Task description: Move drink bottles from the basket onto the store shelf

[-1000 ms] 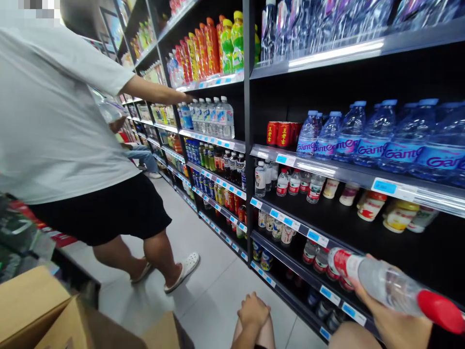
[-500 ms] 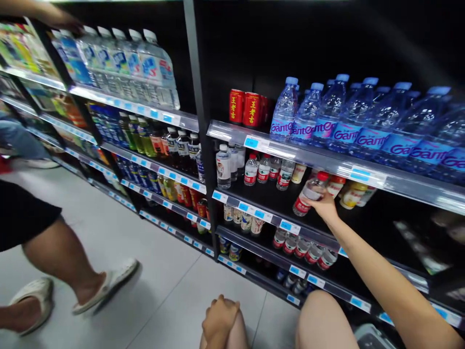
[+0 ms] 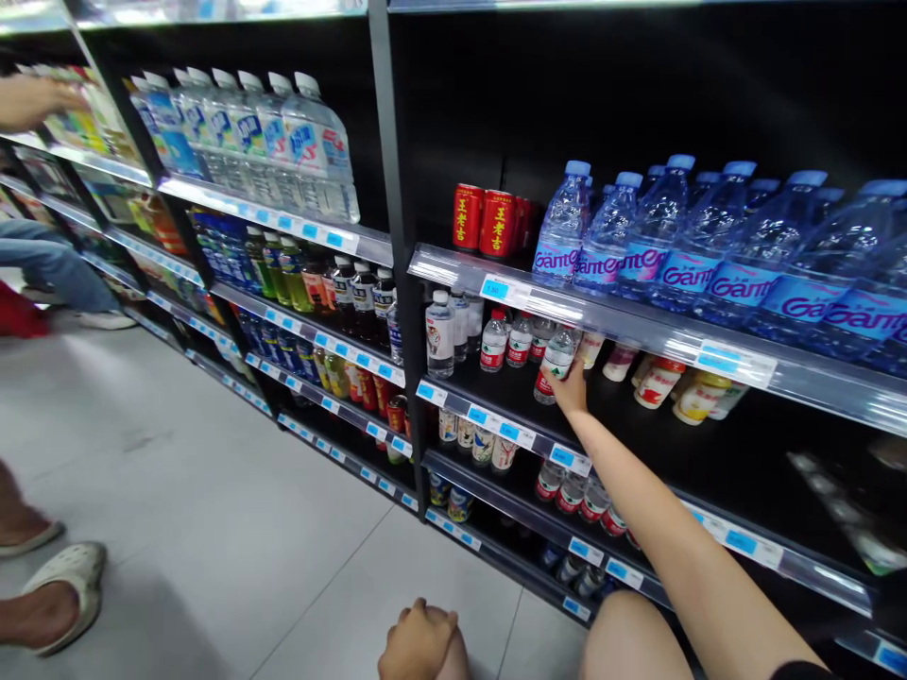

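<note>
My right hand (image 3: 569, 385) reaches to the middle shelf, its fingers closed around a small clear water bottle (image 3: 558, 354) with a red, white and green label. The bottle leans slightly, and its top is hidden by the shelf lip above. Beside it on the left stand similar red-capped water bottles (image 3: 494, 342). To the right of my hand are white bottles with red or yellow caps (image 3: 658, 382). Down at the bottom, my left hand (image 3: 418, 642) rests on my knee, fingers draped over it and holding nothing.
Large blue-capped water bottles (image 3: 684, 246) and red cans (image 3: 498, 224) line the shelf above. A metal upright (image 3: 397, 189) divides the shelving. At far left are another person's hand (image 3: 32, 102) and clog (image 3: 71, 595). Price tags run along the shelf edges (image 3: 500, 425).
My right hand has moved left along the shelf with the water bottle, up to the other red-labelled bottles. The person at left has stepped away leftward. My left hand stays on my knee.
</note>
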